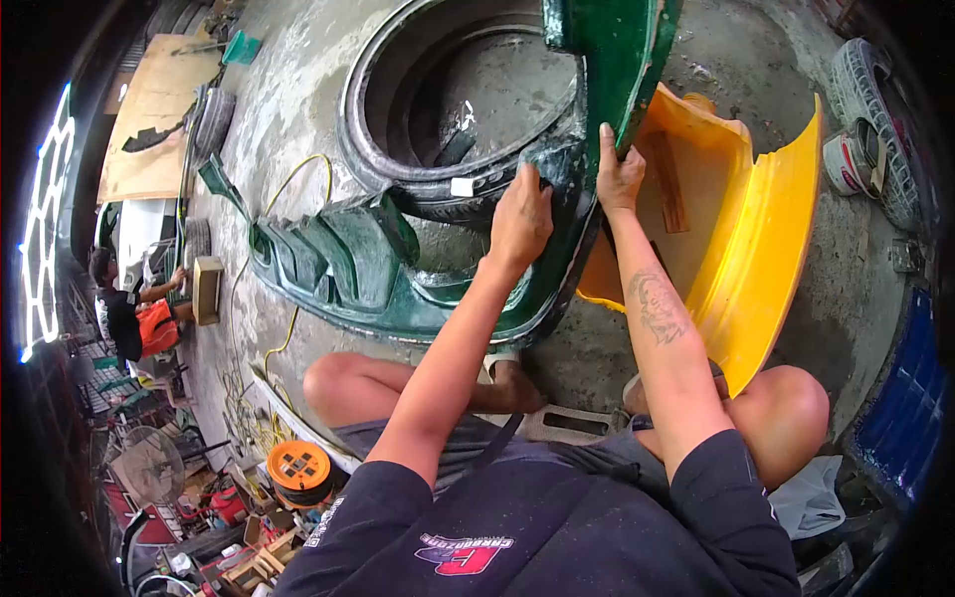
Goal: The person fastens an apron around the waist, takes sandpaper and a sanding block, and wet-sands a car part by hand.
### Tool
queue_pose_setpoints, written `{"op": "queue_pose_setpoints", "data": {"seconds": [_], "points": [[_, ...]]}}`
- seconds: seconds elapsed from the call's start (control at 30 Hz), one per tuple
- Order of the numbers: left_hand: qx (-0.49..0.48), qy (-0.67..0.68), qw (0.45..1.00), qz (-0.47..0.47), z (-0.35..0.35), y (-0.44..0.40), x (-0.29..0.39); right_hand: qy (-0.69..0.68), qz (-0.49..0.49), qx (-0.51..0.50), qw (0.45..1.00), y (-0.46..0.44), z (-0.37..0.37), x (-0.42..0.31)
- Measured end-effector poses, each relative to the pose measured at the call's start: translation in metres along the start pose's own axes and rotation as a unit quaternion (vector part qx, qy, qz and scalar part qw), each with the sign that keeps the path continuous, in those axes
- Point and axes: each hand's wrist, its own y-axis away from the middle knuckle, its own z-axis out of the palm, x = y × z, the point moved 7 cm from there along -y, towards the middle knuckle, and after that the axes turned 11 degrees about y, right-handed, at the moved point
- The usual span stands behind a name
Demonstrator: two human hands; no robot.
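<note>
A large green moulded panel (368, 264) lies partly over a tire (353, 119) on the floor, its right part rising toward the top of the view. My left hand (522, 221) is closed at a dark patch on the panel's inner edge; whatever its fingers pinch is too small to name. Farther right, my right hand (619, 179) grips the panel's outer edge, thumb pointing up. A small white piece (462, 187) rests on the tire beside my left hand. Right of the panel sits a yellow moulded part (761, 239).
Another person (134, 313) crouches at the far left near a wooden board (149, 119). An orange cable reel (298, 466) and tools lie at lower left. A white bucket (848, 164) and tire (863, 85) stand at right, above a blue panel (905, 398).
</note>
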Motion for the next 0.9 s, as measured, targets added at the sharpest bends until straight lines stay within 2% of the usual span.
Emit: {"op": "queue_pose_setpoints", "data": {"seconds": [0.07,0.1,0.13,0.2,0.23,0.37,0.47,0.53,0.7,0.9], "points": [[-0.022,-0.015,1.000,-0.007,0.004,-0.010,-0.004,0.001,0.001,0.011,1.000,0.003,-0.006,-0.003],[-0.005,-0.024,0.999,0.023,0.004,-0.011,0.000,0.006,0.016,-0.020,1.000,0.003,-0.007,-0.007],[0.006,0.001,1.000,0.010,0.003,-0.004,-0.001,0.010,0.032,-0.049,0.998,0.005,-0.007,-0.008],[0.017,0.027,0.999,0.006,0.001,-0.002,0.004,0.000,0.008,-0.017,1.000,0.009,-0.004,-0.005],[0.013,0.014,1.000,-0.010,0.002,-0.004,0.003,-0.012,-0.022,0.016,1.000,0.004,-0.007,-0.011],[0.034,-0.036,0.998,-0.039,0.006,-0.007,0.000,0.005,0.016,-0.028,0.999,0.005,-0.007,-0.009],[0.033,-0.016,0.998,-0.050,0.004,-0.007,0.005,0.012,0.012,-0.023,1.000,0.003,-0.004,-0.006],[0.018,-0.003,0.996,-0.092,0.001,-0.007,-0.003,0.004,0.013,-0.024,1.000,0.005,-0.005,-0.002],[0.034,-0.033,0.997,-0.067,0.010,-0.001,0.006,0.033,0.043,-0.043,0.998,0.006,-0.003,0.002],[0.044,-0.028,0.996,-0.069,0.012,0.000,0.007,0.005,0.024,-0.014,1.000,0.001,-0.002,-0.001]]}}
